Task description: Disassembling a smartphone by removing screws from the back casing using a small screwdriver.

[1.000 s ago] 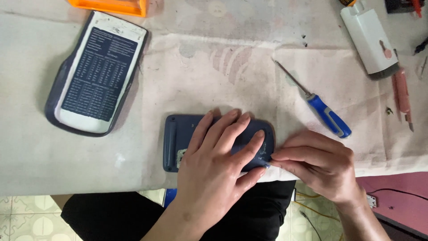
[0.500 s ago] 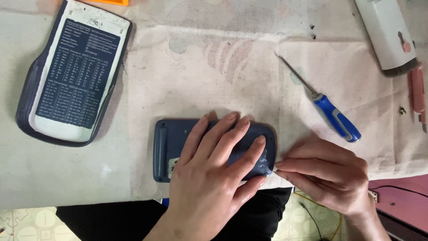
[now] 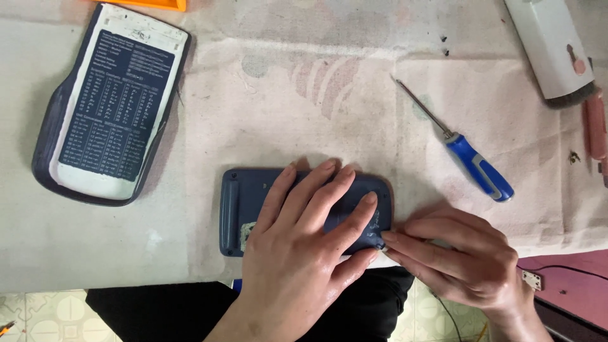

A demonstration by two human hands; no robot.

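Note:
A dark blue calculator body (image 3: 244, 202) lies face down near the table's front edge. My left hand (image 3: 304, 253) lies flat over it, fingers spread, pressing it to the cloth. My right hand (image 3: 462, 256) sits at its lower right corner, fingertips pinched together against that corner; whether they hold some small part is hidden. A blue-handled screwdriver (image 3: 472, 164) lies on the cloth just beyond my right hand.
A slide-on calculator cover (image 3: 114, 104) with a printed white inner panel lies at the left. A white device (image 3: 551, 44) and a pink tool (image 3: 595, 130) lie at the right edge. An orange object (image 3: 155, 4) peeks in at the top. A stained pale cloth (image 3: 354, 101) covers the table.
The view has shifted so everything sits lower and left in frame. Both hands stay on the calculator body, my right fingertips still at its lower right corner.

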